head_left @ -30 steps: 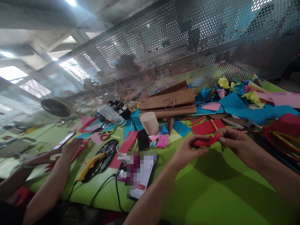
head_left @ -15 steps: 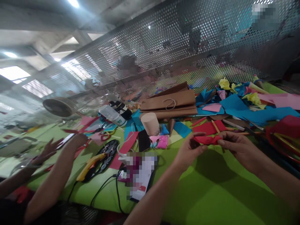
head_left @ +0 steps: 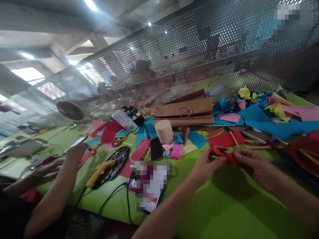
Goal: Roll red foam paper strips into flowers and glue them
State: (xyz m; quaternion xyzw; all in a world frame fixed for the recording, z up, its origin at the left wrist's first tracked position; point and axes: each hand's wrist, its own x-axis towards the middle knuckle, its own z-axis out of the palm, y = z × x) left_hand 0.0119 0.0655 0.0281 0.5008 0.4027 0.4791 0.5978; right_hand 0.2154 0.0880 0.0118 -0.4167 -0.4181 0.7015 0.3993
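Note:
My left hand [head_left: 205,164] pinches the left end of a small folded piece of red paper [head_left: 221,153] between thumb and fingers. Its right end is in the closed fingertips of my right hand [head_left: 254,164]. The piece hangs just above the green table [head_left: 214,205], its left part standing up and its middle dipping. A thin wooden stick [head_left: 234,138] slants up behind my right fingertips; whether the hand touches it I cannot tell. Behind the hands lies a flat red paper sheet [head_left: 225,140].
At left a co-worker's arm [head_left: 66,172] reaches over the table near red-handled scissors [head_left: 92,151]. A yellow glue gun [head_left: 99,172] rests on a black palette [head_left: 121,159]. A beige cylinder [head_left: 163,131], dark phone [head_left: 156,149], brown paper bag [head_left: 184,113] and blue paper [head_left: 261,118] lie behind.
The red paper's left part has risen and its middle now sags, both hands still on it. The co-worker's farther hand has lowered, and a red sheet stands higher near the co-worker. The view has shifted slightly.

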